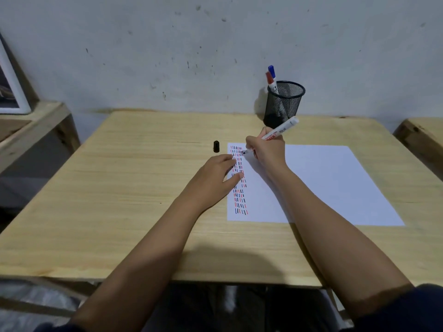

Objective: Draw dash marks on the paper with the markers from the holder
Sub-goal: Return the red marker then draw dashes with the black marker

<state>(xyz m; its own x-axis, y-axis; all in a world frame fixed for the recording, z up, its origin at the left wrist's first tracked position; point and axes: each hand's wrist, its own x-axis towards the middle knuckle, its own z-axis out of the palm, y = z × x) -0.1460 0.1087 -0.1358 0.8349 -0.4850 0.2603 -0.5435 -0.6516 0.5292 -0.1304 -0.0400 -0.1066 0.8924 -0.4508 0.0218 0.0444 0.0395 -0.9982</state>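
A white sheet of paper (335,188) lies on the wooden table (124,188), with columns of black, red and blue dash marks (239,188) along its left edge. My right hand (266,149) grips a white marker (280,131), its black tip touching the paper near the top of the dash columns. My left hand (215,178) rests flat on the paper's left edge, fingers spread over the marks. The marker's black cap (216,146) stands on the table just left of the paper. A black mesh holder (282,104) at the back holds a red marker (271,82) and a blue marker (272,70).
The table's back edge meets a grey wall (215,44). A wooden shelf (36,125) with a framed picture (9,92) stands at the left. Another wooden surface (424,135) shows at the right edge. The right half of the paper is unmarked.
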